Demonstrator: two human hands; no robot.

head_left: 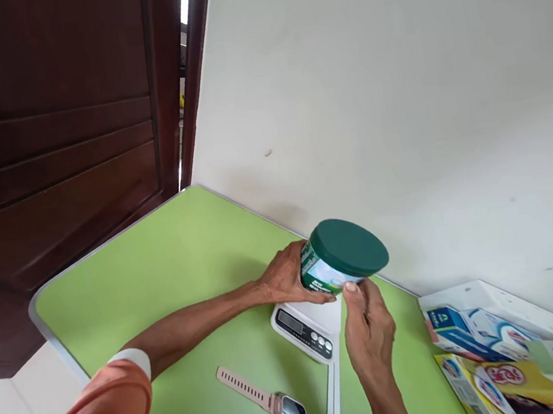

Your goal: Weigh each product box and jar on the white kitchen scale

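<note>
Left hand (285, 276) and right hand (371, 323) clasp a green tub (346, 249); the scale (303, 333) is partly hidden.

Home-like room — dark panelled door (54, 160), pale wall (367, 88), green table (162, 261), bright cartons (534, 377)

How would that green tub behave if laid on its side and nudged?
The green tub would probably roll, given its round lid. It looks fairly stiff, with no dent showing beside the left hand. Its smooth wall might feel slippery.
</note>
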